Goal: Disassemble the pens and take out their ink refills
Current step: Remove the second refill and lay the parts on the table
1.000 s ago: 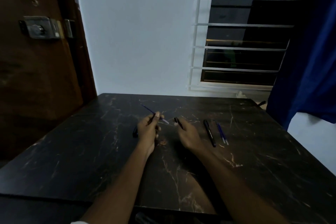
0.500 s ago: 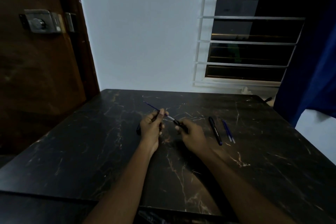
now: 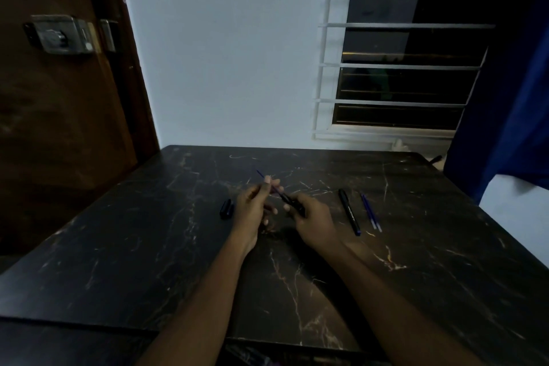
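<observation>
Two hands meet: your left hand (image 3: 255, 202) pinches the blue refill (image 3: 269, 182), your right hand (image 3: 312, 218) grips the pen barrel (image 3: 292, 201).

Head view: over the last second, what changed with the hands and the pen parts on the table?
The left hand and right hand drew together: the gap between the blue refill and the black pen barrel closed, and the refill's end now meets the barrel. Nothing was let go. The pen cap, the whole pen and the two loose refills lie unmoved on the table.
</observation>
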